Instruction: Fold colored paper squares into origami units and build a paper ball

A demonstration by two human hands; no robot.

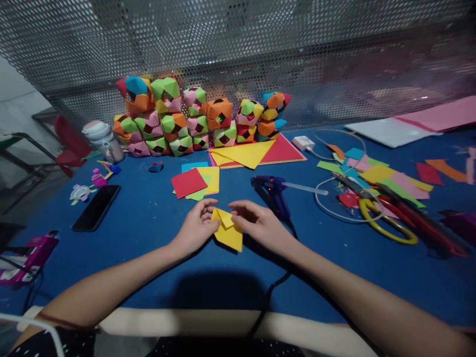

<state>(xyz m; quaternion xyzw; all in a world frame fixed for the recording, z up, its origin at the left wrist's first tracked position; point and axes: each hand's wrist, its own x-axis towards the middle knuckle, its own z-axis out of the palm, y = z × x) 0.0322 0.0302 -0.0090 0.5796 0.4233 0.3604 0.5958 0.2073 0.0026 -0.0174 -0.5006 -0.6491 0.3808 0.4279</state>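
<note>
Between my two hands is a folded piece of yellow paper (229,237), its top corner turned down in a small flap. My left hand (196,222) pinches its left edge between thumb and curled fingers. At the upper right edge, my right hand (260,224) closes thumb and fingers on the same paper. Just beyond the hands lies a small stack of square paper sheets, a red sheet (189,183) on top of yellow, green and blue ones. A blue glue gun (274,196) with a clear glue stick in its back rests behind my right hand.
Stacked paper origami balls (173,126) line the back by a perforated metal screen. Large red and yellow sheets (286,151) lie before them. Scissors with yellow handles (390,229), paper scraps (403,183) and a white cable are on the right. A phone (97,208) and bottle (103,141) stand left.
</note>
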